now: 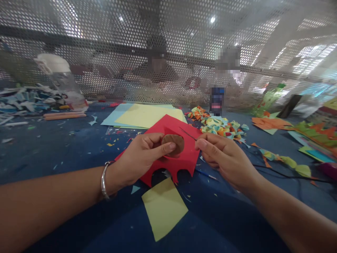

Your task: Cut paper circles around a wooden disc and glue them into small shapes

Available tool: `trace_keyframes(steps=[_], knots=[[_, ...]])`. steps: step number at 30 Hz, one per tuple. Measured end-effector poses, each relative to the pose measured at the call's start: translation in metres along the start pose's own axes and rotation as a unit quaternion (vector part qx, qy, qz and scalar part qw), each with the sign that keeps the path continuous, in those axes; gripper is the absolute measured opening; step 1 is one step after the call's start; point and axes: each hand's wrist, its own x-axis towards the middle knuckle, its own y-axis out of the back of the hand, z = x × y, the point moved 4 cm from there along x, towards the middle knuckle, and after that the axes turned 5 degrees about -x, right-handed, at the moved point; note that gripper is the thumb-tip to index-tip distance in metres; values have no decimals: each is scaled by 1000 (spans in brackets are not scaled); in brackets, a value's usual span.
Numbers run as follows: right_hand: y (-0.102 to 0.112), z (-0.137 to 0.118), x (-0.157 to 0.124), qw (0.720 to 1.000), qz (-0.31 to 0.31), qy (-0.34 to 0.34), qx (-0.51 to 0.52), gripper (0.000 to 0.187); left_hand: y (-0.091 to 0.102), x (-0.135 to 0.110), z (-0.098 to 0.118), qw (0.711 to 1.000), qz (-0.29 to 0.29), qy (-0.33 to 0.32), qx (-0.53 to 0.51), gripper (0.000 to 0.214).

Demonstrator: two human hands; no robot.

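My left hand [143,153], with a silver bracelet at the wrist, is closed on a red paper sheet [186,156]. Its thumb presses a round brown disc [177,140] against the sheet. Half-round cut-outs run along the sheet's near edge. Pinched in my right hand [219,154] is a thin, dark pointed tool [187,133]; its exact kind does not show. Its tip points up and left over the red paper, beside the disc. Below the sheet lies a square of yellow paper [165,209]. A blue pen-like stick [207,175] lies under my right hand.
Behind are stacked yellow and blue sheets [147,115] and a pile of coloured paper pieces [221,124]. A water bottle [65,82] stands left by white-blue scraps [28,100]. A black cable [286,175] runs right. People sit beyond a perforated metal screen [102,63].
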Motion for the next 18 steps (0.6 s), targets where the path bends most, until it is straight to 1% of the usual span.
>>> trace_keyframes(steps=[5,9,13,18], knots=[[-1,-2,1,1000,6,13,-20,38,0,0,0,1000,3,1,12,26],[-1,-3,0,999,-2,17,-29,39,0,0,0,1000,1,-4,3,22],[-1,-6,-1,999,-11,17,-44,38,1,0,0,1000,-14,-8,1,20],[-2,-12,-2,996,-19,23,-80,38,1,1,2,999,-20,-23,18,17]])
